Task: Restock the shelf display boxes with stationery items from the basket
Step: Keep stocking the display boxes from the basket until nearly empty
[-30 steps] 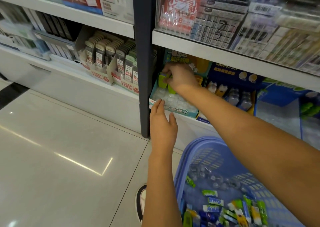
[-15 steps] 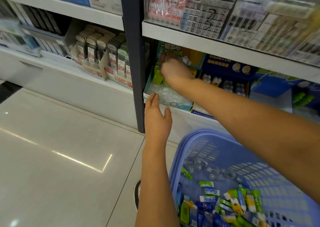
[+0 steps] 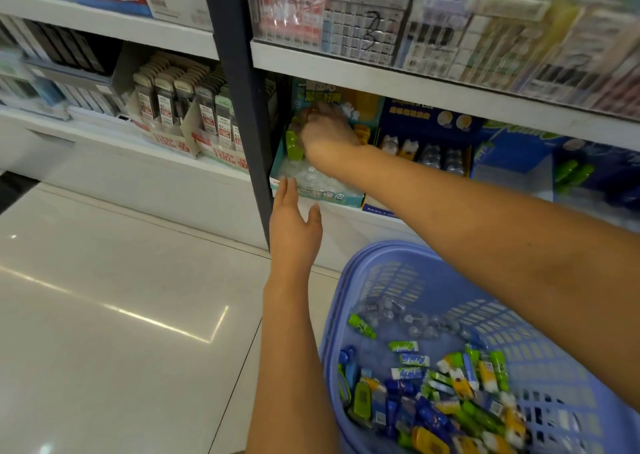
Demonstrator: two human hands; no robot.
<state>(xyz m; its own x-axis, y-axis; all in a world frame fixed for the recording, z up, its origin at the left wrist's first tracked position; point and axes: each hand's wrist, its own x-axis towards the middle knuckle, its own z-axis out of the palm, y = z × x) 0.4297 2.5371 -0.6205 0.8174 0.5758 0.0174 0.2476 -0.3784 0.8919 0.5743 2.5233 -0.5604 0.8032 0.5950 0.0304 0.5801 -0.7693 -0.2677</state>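
Currently the fingers (image 3: 317,115) of the right hand (image 3: 330,134) are bent down into the back of the teal display box (image 3: 332,197), but they're too blurred to tell if they pinch anything. They're just beside the upright green pieces (image 3: 292,145), w/ clear-wrapped pieces (image 3: 311,176) heaped in the front half. The left hand (image 3: 294,226) is flat, fingers (image 3: 289,190) straight and together, tips touching the box's front-left corner, prob. to brace it. To do this step well: keep that brace on so the box doesn't slide back, stand each piece upright tight to its row, and lift the wrist before pulling out, since the shelf board (image 3: 381,69) sits low overhead. The dark upright (image 3: 239,107) crowds the box's left side, so there's little room for the elbow there. The blue display box (image 3: 429,117) w/ small bottles (image 3: 438,155) stands just beside on the right and could easily be knocked. The lilac basket (image 3: 394,280) sits below the right forearm, w/ mixed stationery (image 3: 446,394) piled at its near end, so plenty is left to shelve. Lead refill packs (image 3: 180,103) fill the next bay left, well apart.
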